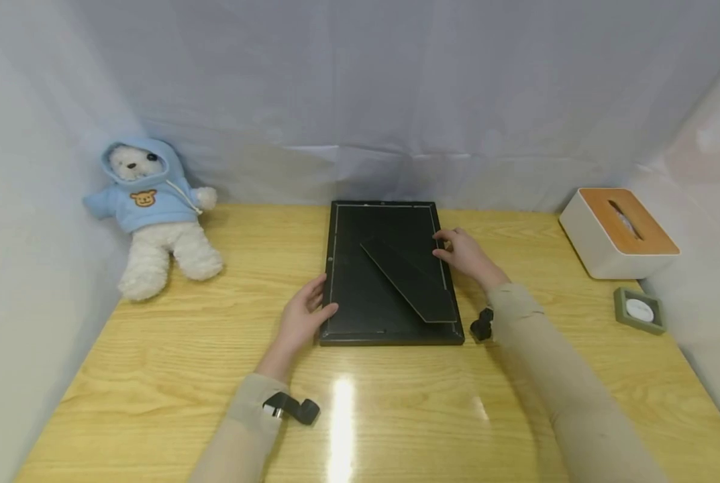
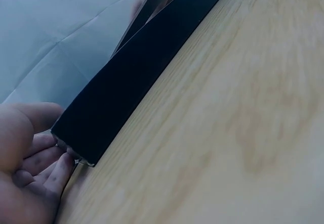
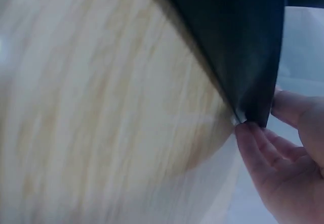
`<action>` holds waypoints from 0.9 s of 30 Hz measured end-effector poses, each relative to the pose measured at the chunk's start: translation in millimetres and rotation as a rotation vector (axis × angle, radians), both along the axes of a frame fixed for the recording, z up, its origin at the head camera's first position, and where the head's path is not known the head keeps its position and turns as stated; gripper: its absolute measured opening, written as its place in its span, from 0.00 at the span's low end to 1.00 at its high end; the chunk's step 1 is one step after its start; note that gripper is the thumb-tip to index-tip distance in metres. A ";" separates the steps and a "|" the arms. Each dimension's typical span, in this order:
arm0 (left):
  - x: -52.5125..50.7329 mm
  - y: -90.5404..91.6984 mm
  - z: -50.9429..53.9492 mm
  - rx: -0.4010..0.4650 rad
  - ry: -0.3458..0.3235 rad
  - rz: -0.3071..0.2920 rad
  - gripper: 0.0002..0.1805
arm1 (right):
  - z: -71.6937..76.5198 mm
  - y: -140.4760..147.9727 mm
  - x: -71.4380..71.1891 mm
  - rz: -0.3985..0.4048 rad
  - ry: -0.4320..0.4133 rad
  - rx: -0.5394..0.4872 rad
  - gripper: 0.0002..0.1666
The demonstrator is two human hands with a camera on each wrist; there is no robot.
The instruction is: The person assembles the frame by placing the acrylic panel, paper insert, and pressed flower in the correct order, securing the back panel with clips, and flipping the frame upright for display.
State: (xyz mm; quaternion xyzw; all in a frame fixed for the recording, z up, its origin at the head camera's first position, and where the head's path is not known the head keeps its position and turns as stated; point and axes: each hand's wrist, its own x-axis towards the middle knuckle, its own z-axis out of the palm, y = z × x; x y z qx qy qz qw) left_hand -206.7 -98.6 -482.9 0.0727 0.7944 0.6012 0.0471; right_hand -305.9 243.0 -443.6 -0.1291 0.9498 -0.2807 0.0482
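Note:
A black picture frame (image 1: 360, 282) lies back side up on the wooden table, its black easel stand (image 1: 410, 282) slanting across the back panel. On its left edge, my left hand (image 1: 302, 315) grips the frame near the lower corner, the thumb over the top. The left wrist view shows the fingers of the left hand (image 2: 38, 158) against the frame's side (image 2: 121, 82). My right hand (image 1: 465, 255) pinches the right edge, higher up. In the right wrist view, the right hand (image 3: 283, 158) has thumb and fingers on either side of the frame's edge (image 3: 248, 72).
A white plush toy in a blue hoodie (image 1: 154, 208) sits at the back left. At the right stand a tissue box with a wooden lid (image 1: 619, 235) and a small green square holder with a white round piece (image 1: 639, 310). A grey curtain (image 1: 372, 100) hangs behind the table.

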 end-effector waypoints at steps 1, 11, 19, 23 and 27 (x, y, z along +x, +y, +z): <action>-0.5 -0.1 -0.1 0.012 -0.001 0.002 0.36 | -0.1 0.4 -1.7 0.000 0.002 -0.010 0.28; 0.0 -5.9 -2.4 0.093 0.024 -0.008 0.39 | 7.7 8.2 -3.6 0.055 -0.095 -0.065 0.40; 5.3 -8.6 -1.6 0.060 0.044 -0.007 0.39 | 21.2 12.0 -17.8 0.146 -0.105 -0.033 0.41; 7.0 -7.8 -3.1 0.051 0.061 -0.006 0.39 | 19.6 4.3 -37.4 0.172 0.034 0.065 0.34; 11.3 -8.2 -4.4 0.042 0.058 0.004 0.39 | 12.8 -1.7 -55.6 0.201 0.078 0.093 0.33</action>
